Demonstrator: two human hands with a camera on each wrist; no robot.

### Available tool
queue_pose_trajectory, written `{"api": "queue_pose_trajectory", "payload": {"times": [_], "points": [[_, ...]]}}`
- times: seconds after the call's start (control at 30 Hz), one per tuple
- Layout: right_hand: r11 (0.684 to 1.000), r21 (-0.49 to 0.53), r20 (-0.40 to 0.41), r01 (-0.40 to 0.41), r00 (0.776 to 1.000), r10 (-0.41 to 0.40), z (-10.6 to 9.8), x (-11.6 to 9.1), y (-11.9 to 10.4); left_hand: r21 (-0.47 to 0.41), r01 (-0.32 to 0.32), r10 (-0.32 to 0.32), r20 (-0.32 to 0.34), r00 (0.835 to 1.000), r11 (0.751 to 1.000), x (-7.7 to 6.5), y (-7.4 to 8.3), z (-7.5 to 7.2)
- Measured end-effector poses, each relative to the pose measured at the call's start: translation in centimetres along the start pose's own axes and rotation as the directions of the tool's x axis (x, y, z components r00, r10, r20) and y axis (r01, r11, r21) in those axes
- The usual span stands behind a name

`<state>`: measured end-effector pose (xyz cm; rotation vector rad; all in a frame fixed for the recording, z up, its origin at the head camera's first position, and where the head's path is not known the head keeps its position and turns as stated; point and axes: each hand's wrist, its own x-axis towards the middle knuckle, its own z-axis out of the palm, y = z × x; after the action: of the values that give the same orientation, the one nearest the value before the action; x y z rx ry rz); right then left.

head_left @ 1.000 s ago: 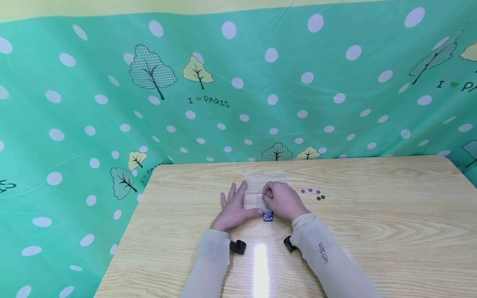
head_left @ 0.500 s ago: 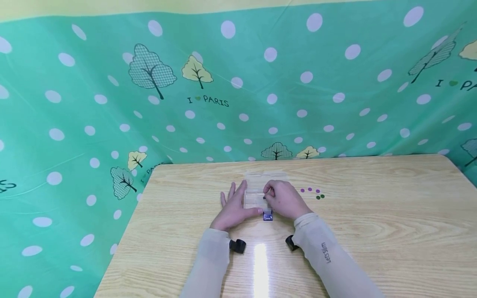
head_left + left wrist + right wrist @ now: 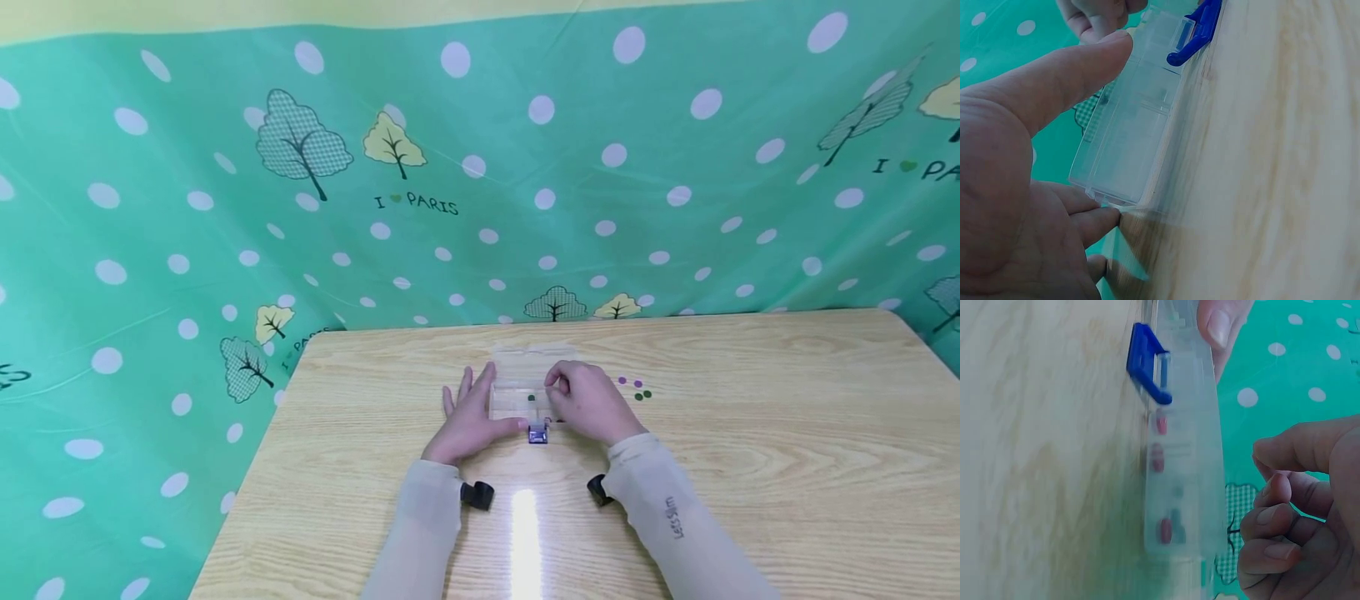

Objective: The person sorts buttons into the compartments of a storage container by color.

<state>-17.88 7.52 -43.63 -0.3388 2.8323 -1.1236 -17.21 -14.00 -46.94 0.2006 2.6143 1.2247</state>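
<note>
A clear plastic compartment box (image 3: 510,404) stands on the table with its clear lid (image 3: 528,358) folded back. On its front hangs a blue latch (image 3: 537,434). My left hand (image 3: 472,425) rests against the box's left end, fingers extended, its thumb along the front edge. A dark green disc (image 3: 531,397) lies inside, near the middle. Above the right part is my right hand (image 3: 588,404), fingers loosely curled and thumb near the index finger; no piece shows between them. Through the front wall, the right wrist view shows several small reddish pieces (image 3: 1162,422).
To the right of the box lie two purple discs (image 3: 638,384) and two green discs (image 3: 647,394). A green dotted curtain (image 3: 465,242) hangs behind the wooden table (image 3: 750,433).
My right hand has moved right, away from the green disc, now in plain sight in the box. The leftmost purple disc on the table is no longer visible. The left hand has stayed put.
</note>
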Motion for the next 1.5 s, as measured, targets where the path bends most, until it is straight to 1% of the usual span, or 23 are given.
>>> {"api": "queue_pose_trajectory", "payload": {"times": [0.3, 0.47, 0.7, 0.87, 0.97, 1.27, 1.5], "points": [[0.998, 0.035, -0.036, -0.057, 0.998, 0.058, -0.9, -0.5, 1.8, 0.017, -0.008, 0.008, 0.005, 1.0, 1.0, 0.2, 0.0, 0.0], [0.998, 0.026, -0.06, -0.063, 0.996, 0.064, -1.4, -0.9, 2.6, 0.021, -0.009, 0.009, 0.005, 1.0, 1.0, 0.2, -0.2, 0.1], [0.996, 0.034, -0.089, -0.078, 0.993, 0.08, -2.7, -1.4, 4.0, 0.022, 0.011, -0.011, 0.01, 1.0, 1.0, 0.2, -0.1, 0.1], [0.996, 0.043, -0.109, -0.08, 0.99, 0.085, -3.4, -1.8, 4.9, 0.022, 0.011, -0.011, 0.014, 1.0, 1.0, 0.2, -0.2, 0.1], [0.995, 0.042, -0.114, -0.092, 0.989, 0.096, -3.6, -2.1, 5.3, 0.014, 0.018, -0.019, 0.016, 1.0, 1.0, 0.0, -0.2, 0.1], [0.992, 0.054, -0.135, -0.114, 0.984, 0.12, -4.1, -2.5, 6.1, -0.001, 0.01, -0.01, 0.002, 1.0, 1.0, -0.1, 0.0, 0.2], [0.989, 0.075, -0.146, -0.125, 0.98, 0.135, -4.4, -2.6, 7.0, 0.006, 0.029, -0.029, 0.005, 1.0, 1.0, 0.0, -0.2, 0.1]]}}
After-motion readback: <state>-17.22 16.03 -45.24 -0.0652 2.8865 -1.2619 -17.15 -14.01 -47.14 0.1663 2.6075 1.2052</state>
